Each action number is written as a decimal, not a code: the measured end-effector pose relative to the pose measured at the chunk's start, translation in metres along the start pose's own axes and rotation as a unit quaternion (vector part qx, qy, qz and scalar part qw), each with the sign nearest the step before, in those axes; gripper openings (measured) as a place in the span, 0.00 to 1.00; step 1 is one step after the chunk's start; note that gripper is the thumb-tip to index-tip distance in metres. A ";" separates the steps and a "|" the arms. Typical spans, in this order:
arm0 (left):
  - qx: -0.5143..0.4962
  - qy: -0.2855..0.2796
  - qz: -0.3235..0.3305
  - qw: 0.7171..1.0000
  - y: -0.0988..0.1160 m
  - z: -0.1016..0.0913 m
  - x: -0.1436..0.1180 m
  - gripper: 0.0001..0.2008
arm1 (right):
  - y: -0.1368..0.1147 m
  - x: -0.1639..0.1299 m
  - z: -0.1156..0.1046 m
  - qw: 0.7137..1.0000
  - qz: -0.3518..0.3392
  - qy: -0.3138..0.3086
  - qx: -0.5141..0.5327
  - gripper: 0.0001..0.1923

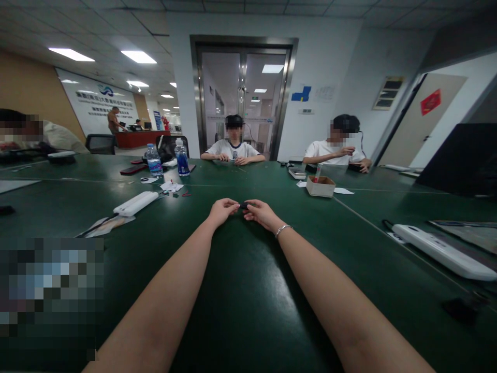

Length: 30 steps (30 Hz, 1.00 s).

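Over the middle of the green table [233,290], both my hands meet at a small black object [244,205], whose exact kind is too small to tell. My right hand [263,213], with a silver bracelet at the wrist, has closed its thumb and fingers on this object. My left hand [224,211] is closed in a pinch at the object's left end. Whatever lies between its fingertips is hidden or too small to make out.
White power strips [136,203] lie left and right [442,251]. Two bottles [182,157] stand at the back left, near paper with small bits [171,186]. A small box [320,186] sits at the back right. People [235,147] sit around the table.
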<state>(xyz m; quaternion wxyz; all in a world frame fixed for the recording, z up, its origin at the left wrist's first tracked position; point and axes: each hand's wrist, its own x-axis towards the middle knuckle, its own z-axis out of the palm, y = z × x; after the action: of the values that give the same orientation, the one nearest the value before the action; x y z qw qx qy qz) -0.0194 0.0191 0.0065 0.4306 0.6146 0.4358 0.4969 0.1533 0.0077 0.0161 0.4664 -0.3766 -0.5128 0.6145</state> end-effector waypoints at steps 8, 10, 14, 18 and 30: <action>0.080 -0.005 -0.017 0.997 0.000 -0.002 0.001 0.13 | 0.002 0.001 -0.001 1.000 -0.006 0.008 -0.024 0.13; 0.100 -0.003 -0.022 0.995 0.001 -0.002 0.000 0.14 | 0.003 0.002 -0.001 1.000 -0.006 0.008 -0.029 0.13; 0.146 -0.001 -0.019 0.989 0.001 -0.004 -0.001 0.18 | 0.004 0.002 -0.001 0.999 -0.004 0.002 -0.037 0.14; 0.183 0.011 -0.014 0.983 -0.003 -0.008 0.000 0.22 | 0.003 0.001 -0.001 0.999 -0.006 -0.002 -0.050 0.13; 0.174 0.041 -0.044 0.983 0.001 -0.008 0.000 0.24 | 0.003 -0.001 0.002 0.997 -0.026 -0.011 -0.075 0.13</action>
<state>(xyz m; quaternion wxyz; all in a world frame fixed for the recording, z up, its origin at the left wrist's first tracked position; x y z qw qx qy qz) -0.0276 0.0195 0.0088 0.3199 0.6395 0.5593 0.4194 0.1518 0.0058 0.0138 0.4468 -0.3905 -0.5724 0.5659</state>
